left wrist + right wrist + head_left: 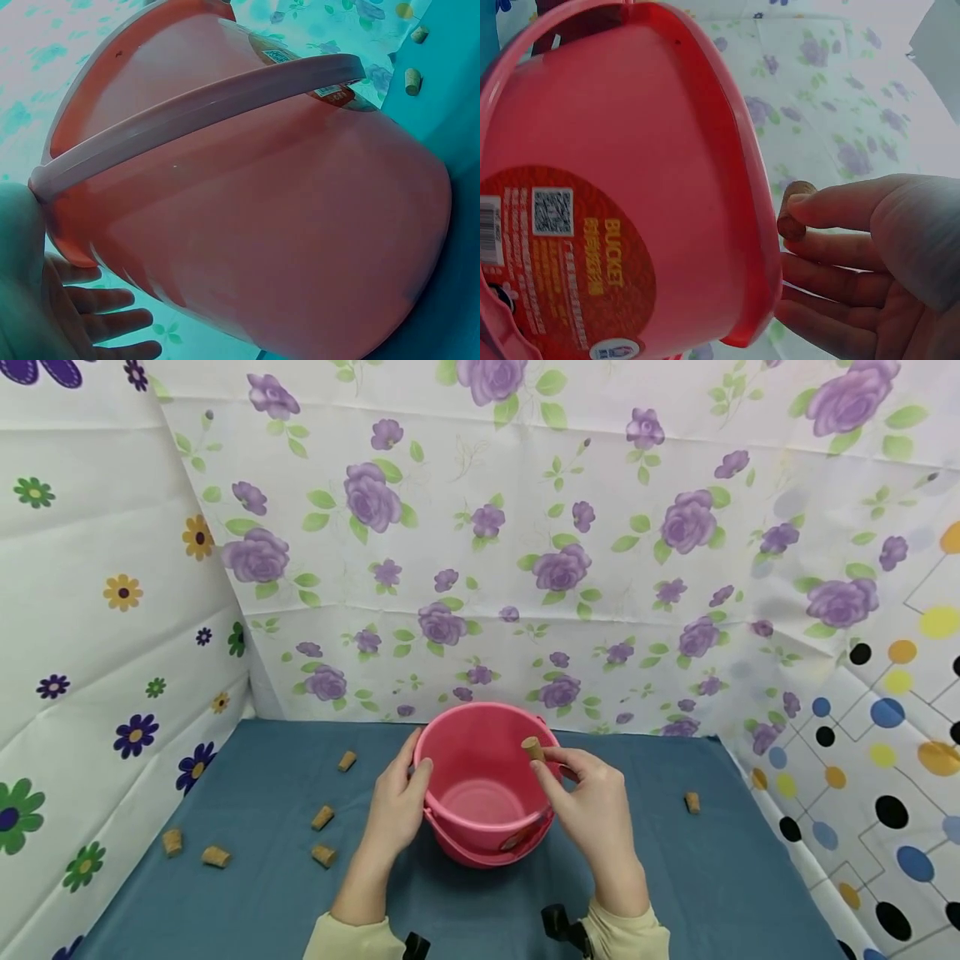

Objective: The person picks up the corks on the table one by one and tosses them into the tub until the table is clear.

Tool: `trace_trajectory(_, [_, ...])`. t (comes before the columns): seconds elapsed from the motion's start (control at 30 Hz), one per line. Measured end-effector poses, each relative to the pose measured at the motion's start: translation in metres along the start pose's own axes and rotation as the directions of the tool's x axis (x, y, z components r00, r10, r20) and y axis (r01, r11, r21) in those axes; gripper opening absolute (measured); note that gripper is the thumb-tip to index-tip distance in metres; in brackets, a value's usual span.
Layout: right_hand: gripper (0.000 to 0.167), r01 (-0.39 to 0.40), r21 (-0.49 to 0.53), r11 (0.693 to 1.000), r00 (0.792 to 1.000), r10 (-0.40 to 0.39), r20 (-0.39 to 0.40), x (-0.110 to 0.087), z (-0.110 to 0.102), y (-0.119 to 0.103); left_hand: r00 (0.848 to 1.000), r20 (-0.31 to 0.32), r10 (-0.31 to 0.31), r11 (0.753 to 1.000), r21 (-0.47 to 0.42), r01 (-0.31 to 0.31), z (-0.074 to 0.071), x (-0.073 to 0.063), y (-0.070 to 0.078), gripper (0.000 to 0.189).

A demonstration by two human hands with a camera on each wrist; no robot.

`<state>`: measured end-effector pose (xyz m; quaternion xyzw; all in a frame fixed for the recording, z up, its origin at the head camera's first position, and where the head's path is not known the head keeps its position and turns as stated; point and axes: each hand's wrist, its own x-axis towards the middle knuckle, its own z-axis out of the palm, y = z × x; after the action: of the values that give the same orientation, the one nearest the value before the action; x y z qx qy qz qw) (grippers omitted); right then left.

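Bucket on blue cloth, floral backdrop.

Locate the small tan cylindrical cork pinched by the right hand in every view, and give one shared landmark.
Head: right of centre, the cork shows by the right rim of the pink plastic bucket.
Left wrist: not visible.
Right wrist: right of and slightly below centre.
Shared landmark: the bucket, in all three.
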<state>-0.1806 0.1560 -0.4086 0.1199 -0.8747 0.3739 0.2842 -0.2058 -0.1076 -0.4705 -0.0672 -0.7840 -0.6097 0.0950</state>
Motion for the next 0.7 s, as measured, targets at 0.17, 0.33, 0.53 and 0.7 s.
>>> trace_trajectory(0.17, [0.024, 0.037, -0.028, 0.999, 0.999, -0.037, 0.027, -0.001, 0.004, -0.004, 1.0, -0.003, -0.002, 1.0, 0.003, 0.002, 0.0, 0.0, 0.002, 0.061])
trace_trajectory(0.33, [0.023, 0.038, -0.036, 0.999, 0.997, -0.035, 0.069, -0.002, 0.008, -0.006, 1.0, -0.006, 0.002, 1.0, 0.009, -0.002, 0.0, -0.001, 0.001, 0.061])
trace_trajectory(0.53, [0.025, 0.058, -0.044, 0.997, 0.995, -0.053, 0.09, -0.003, 0.013, -0.008, 1.0, -0.006, 0.001, 1.0, 0.007, -0.001, 0.0, 0.0, 0.001, 0.061])
trace_trajectory(0.7, [0.026, 0.071, -0.045, 0.996, 0.993, -0.067, 0.092, -0.004, 0.016, -0.008, 1.0, -0.007, -0.004, 1.0, 0.014, 0.004, 0.0, 0.0, 0.001, 0.061])
